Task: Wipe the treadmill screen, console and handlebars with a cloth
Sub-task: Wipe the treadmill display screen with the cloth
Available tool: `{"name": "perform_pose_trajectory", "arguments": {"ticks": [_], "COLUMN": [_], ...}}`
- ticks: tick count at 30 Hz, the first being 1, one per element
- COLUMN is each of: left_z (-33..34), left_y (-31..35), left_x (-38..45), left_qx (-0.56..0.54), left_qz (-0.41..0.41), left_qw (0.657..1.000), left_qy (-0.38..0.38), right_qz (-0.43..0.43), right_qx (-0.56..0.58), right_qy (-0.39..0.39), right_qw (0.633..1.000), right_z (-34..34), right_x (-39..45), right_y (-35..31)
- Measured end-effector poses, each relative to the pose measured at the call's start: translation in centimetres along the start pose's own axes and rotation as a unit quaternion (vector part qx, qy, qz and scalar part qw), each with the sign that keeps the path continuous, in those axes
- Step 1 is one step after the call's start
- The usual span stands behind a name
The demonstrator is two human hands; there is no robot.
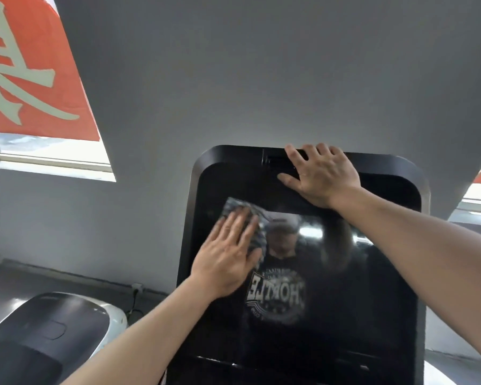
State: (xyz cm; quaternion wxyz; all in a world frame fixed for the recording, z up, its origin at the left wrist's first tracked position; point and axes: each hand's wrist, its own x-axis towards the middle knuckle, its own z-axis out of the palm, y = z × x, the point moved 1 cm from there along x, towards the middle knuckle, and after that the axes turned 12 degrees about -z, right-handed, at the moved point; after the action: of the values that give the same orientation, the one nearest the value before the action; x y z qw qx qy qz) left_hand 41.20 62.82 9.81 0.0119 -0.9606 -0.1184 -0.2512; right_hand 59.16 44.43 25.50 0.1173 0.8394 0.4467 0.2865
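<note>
The left hand's fingers (235, 226) lie straight and slightly spread, pressing a dark patterned cloth (243, 211) flat against the treadmill screen (345, 287); the left hand (225, 259) covers most of the cloth, which shows above and beside the fingertips at the screen's upper left. The right hand's fingers (314, 152) are spread and bent over the top edge of the console (395, 173) above the screen, the thumb lying on the black front, so the right hand (321, 176) holds the console's upper rim. The glossy screen mirrors a person in a printed dark shirt. Left of the console hang an orange banner (31, 70) and a window (53, 154); below them stands another machine's black-and-white housing (53, 323).
</note>
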Motion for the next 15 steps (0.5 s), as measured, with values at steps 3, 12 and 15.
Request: {"name": "perform_pose_trajectory", "arguments": {"ticks": [3, 12, 15], "left_z": [0.5, 1.1, 1.8], "left_y": [1.5, 1.1, 3.7], "left_x": [-0.1, -1.0, -2.9], "left_qx": [-0.049, -0.048, -0.031], "left_qz": [-0.118, -0.135, -0.069], "left_qw": [0.992, 0.990, 0.997], "left_qy": [0.008, 0.013, -0.002], "right_qz": [0.000, -0.002, 0.001], "right_qx": [0.004, 0.018, 0.022], "right_qy": [0.004, 0.001, 0.002], "right_qw": [1.000, 1.000, 1.000], "right_z": [0.2, 0.1, 0.1], "right_x": [-0.1, -0.1, -0.1], "right_y": [0.0, 0.1, 0.1]}}
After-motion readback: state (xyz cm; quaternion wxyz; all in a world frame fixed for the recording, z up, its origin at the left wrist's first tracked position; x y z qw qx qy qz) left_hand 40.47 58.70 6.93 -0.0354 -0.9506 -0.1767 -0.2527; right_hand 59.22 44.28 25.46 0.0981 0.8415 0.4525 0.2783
